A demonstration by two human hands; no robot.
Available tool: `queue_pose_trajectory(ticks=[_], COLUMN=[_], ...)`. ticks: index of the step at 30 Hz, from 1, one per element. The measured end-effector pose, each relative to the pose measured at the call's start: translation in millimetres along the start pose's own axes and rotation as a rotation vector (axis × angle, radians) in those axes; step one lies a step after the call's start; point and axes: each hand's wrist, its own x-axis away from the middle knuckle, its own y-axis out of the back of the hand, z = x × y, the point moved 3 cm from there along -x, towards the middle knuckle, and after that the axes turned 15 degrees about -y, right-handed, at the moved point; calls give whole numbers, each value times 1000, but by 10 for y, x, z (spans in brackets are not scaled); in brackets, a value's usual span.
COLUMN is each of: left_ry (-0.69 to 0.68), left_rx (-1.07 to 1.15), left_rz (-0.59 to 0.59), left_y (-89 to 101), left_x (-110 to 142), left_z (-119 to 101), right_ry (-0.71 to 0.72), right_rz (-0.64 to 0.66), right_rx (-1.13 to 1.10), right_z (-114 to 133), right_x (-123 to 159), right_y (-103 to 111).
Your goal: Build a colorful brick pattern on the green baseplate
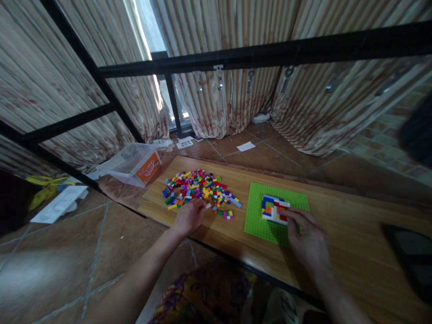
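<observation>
A pile of small coloured bricks (199,189) lies on a low wooden table (340,234). My left hand (189,217) rests at the pile's near edge, fingers pinched on a small white brick (208,206). To the right lies a green baseplate (258,216) with a flat patch of blue, white, red and orange bricks (274,209) built on it. My right hand (308,240) lies on the baseplate's near right corner, its fingertips touching the built patch.
A clear plastic box (135,166) with an orange label lies tipped on the tiled floor beyond the table's left end. White papers and a yellow object lie at the far left. A black metal frame and curtains stand behind. A dark flat object (408,261) sits at the table's right.
</observation>
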Motion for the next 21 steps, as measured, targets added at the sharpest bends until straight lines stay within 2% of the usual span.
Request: queue_pose_trajectory(ticks=[11, 21], left_ry=[4, 69], left_rx=[34, 38], left_rz=[-46, -208], left_y=[18, 192], left_x=[-17, -4], left_z=[17, 213], right_ry=[1, 15], right_rz=[14, 30], right_rx=[25, 61], right_z=[-18, -57], right_x=[-1, 14], right_y=[-12, -29])
